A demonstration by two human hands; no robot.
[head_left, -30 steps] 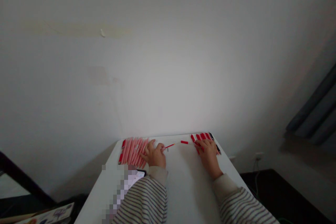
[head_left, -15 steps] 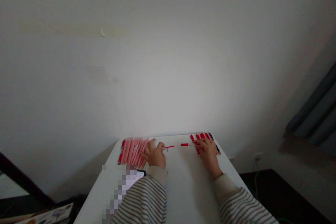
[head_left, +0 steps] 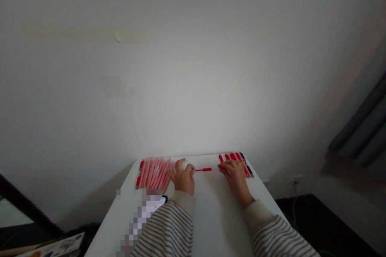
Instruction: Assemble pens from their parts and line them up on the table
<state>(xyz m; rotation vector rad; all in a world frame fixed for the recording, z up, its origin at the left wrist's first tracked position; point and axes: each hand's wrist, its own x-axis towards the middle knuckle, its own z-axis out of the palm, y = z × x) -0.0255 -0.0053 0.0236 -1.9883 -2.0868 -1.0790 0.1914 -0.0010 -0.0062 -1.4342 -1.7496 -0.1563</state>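
Observation:
My left hand (head_left: 183, 179) pinches the left end of a thin red pen refill (head_left: 199, 170). Its tip enters a clear pen barrel with a red grip (head_left: 207, 169). The barrel's right end is between the closed thumb and fingers of my right hand (head_left: 237, 176). Both pieces lie in one line just above the white table. Beside my left hand is a pile of pink sticks (head_left: 152, 174), probably refills or pens, with clear parts. Around my right hand lies a row of red pens (head_left: 233, 156), partly covered by the fingers.
The narrow white table (head_left: 208, 217) stands against a pale wall (head_left: 193, 68). A phone (head_left: 163, 199), mostly blurred out, lies by my left sleeve. Black-ended pieces (head_left: 250, 170) are at the table's right edge. A wall socket (head_left: 297, 178) with a cable is at the right.
The hands have come closer together, the left moving right and the right slightly left. The gap between refill and red grip has closed; the refill's tip is now inside the barrel.

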